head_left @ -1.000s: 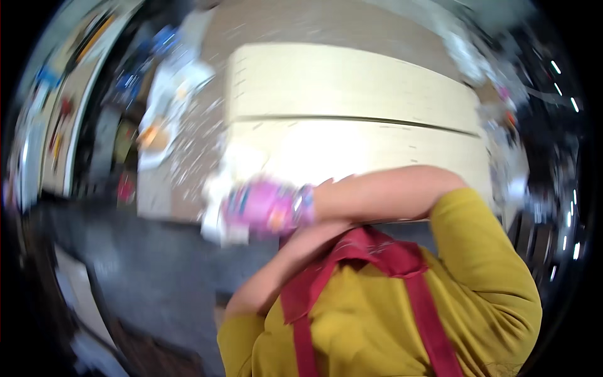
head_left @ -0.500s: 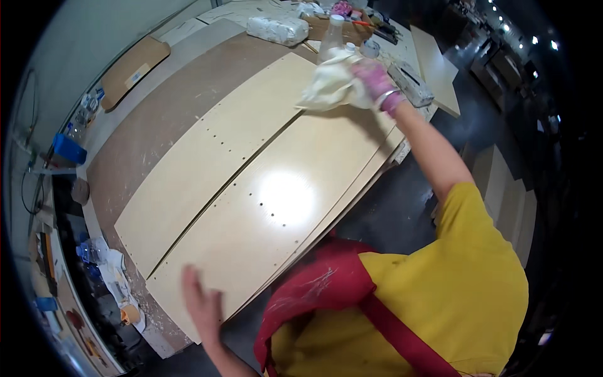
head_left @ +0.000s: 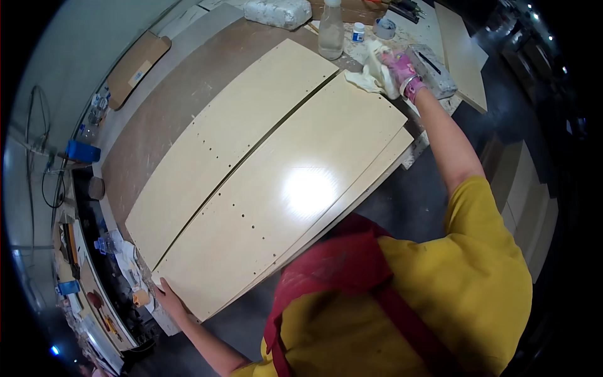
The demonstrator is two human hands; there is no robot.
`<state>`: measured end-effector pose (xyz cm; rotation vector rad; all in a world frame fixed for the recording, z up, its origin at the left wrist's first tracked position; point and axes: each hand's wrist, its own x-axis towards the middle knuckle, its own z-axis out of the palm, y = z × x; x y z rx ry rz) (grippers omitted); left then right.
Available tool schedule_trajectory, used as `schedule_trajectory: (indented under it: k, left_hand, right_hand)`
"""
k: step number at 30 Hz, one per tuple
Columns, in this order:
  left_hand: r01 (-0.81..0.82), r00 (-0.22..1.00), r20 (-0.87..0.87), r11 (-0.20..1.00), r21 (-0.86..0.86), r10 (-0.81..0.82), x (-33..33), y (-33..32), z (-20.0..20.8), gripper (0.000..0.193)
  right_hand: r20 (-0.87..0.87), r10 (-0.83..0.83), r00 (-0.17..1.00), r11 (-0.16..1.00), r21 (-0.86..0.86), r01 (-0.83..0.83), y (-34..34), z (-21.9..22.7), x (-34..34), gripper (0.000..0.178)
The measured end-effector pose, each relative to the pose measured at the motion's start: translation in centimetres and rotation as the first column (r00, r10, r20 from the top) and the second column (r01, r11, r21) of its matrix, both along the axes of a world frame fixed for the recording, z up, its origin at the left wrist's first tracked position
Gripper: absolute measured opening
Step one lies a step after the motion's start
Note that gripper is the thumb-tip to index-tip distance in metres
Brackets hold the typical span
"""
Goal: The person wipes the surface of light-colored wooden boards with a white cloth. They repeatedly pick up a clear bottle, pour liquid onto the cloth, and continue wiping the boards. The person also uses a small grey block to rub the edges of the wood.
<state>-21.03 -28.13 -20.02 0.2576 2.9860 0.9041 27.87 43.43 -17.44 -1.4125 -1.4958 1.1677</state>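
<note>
Two pale wooden panels with rows of small drilled holes lie side by side, a narrow gap between them. My left hand [head_left: 168, 298] is at the left end of the near panel [head_left: 251, 195], thumb at its edge and fingers partly hidden, gripping that end. My right hand [head_left: 402, 69], in a pink patterned glove, is closed around a crumpled white cloth [head_left: 370, 78]. Part of the cloth hangs over the near panel's far right corner. The far panel [head_left: 232, 119] is touched by neither hand. Beneath the near panel, the edge of another board [head_left: 377, 173] shows.
Beyond the right hand stand a clear spray bottle [head_left: 331, 34], a small white jar [head_left: 358, 32] and a tape roll [head_left: 384, 27]. A grey block-like tool [head_left: 432, 70] lies right of the glove. A white wrapped bundle [head_left: 277, 12] sits at the back, a cardboard piece [head_left: 135, 70] far left.
My right hand has carried the cloth rightward, off the gap to the near panel's far corner. My left hand has moved from above the panel to its left end.
</note>
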Motion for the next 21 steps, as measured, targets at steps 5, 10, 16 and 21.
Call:
schedule_trajectory:
  k: [5, 10, 16, 21]
  left_hand:
    - [-0.084, 0.996, 0.018, 0.989, 0.122, 0.083, -1.5, 0.2, -1.0, 0.062]
    - [-0.200, 0.969, 0.224, 0.875, 0.440, 0.108, -3.8, -1.6, -1.7, 0.051]
    - [-0.327, 0.916, 0.401, 0.588, 0.740, 0.006, -2.6, -1.2, 2.6, 0.048]
    - [-0.329, 0.944, 0.298, 0.350, 0.877, 0.139, -3.0, -0.2, 8.6, 0.064]
  right_hand:
    - [0.056, 0.188, 0.981, 0.982, 0.026, -0.189, -0.7, -4.5, -2.6, 0.041]
    - [-0.458, 0.157, 0.875, 0.939, -0.205, -0.276, 0.4, -5.9, -2.3, 0.036]
    - [-0.695, 0.104, 0.711, 0.918, -0.207, -0.337, -2.3, -2.4, -0.6, 0.040]
    - [-0.723, 0.026, 0.690, 0.994, -0.053, -0.093, -5.4, 3.7, 1.1, 0.039]
